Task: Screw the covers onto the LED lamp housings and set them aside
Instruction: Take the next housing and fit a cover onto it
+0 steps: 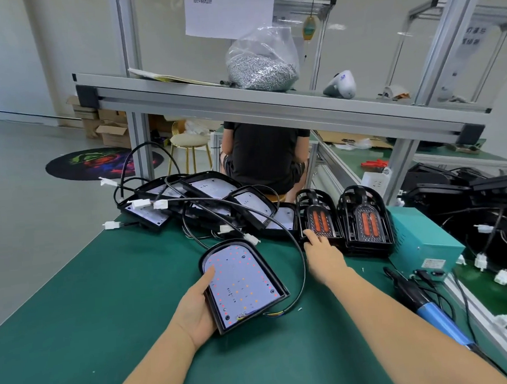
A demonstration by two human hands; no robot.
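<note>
The flat bench mat [109, 292] was dark green. The black-rimmed lamp housing [242, 282] carried a white board dotted red and orange. The metal box [420, 240] was teal.

One LED lamp housing [243, 284] lies face-up on the green mat, a black arch-shaped shell with a white board dotted with red and amber LEDs, its rounded end away from the person and a black cable looping off its near corner. Behind it a heap of similar housings [199, 204] lies overlapping and tilted, their cables and white connectors tangled over them. To the right stand two stacks of black covers [341, 218] with orange twin-slot lenses, side by side.
</note>
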